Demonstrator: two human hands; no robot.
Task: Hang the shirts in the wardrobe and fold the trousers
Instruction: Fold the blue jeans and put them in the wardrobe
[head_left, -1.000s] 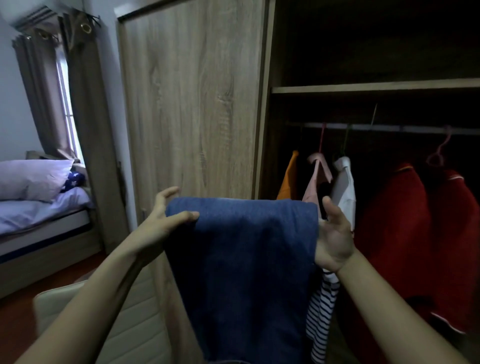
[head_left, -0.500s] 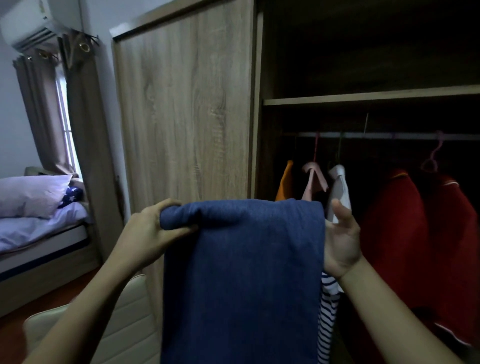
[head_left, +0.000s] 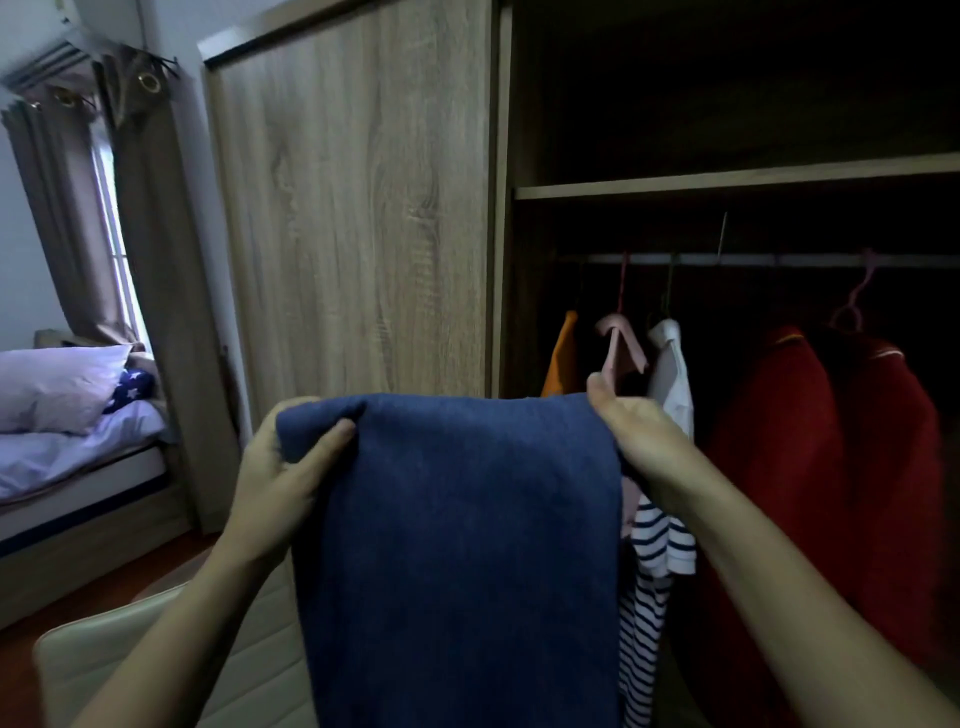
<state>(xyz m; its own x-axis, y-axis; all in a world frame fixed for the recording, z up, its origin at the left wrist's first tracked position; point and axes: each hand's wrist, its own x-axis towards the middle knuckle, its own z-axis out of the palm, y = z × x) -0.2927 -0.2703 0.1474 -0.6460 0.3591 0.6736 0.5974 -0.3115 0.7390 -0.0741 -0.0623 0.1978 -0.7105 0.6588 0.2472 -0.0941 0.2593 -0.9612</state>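
Both grips are clutching the top fold of the blue trousers (head_left: 457, 545), left hand (head_left: 278, 475) and right hand (head_left: 644, 436) holding them up before the wardrobe (head_left: 358, 208), where several shirts (head_left: 672, 371) are already hanging, so folding seems underway, unfinished.

The blue trousers (head_left: 457, 545) you hold run off the bottom edge, so you can't see where they end. The fingers of your left hand (head_left: 280, 467) go behind the cloth, and only the thumb shows in front. Your right hand (head_left: 639, 436) hides its fingers in the cloth too. The trousers cover part of the striped shirt (head_left: 649, 571) and the bottom of the orange shirt (head_left: 561, 358). Above the shelf (head_left: 727, 179) it is too dark to see. The chair (head_left: 130, 654) is cut off at the bottom, and the bed (head_left: 67, 467) at the left.
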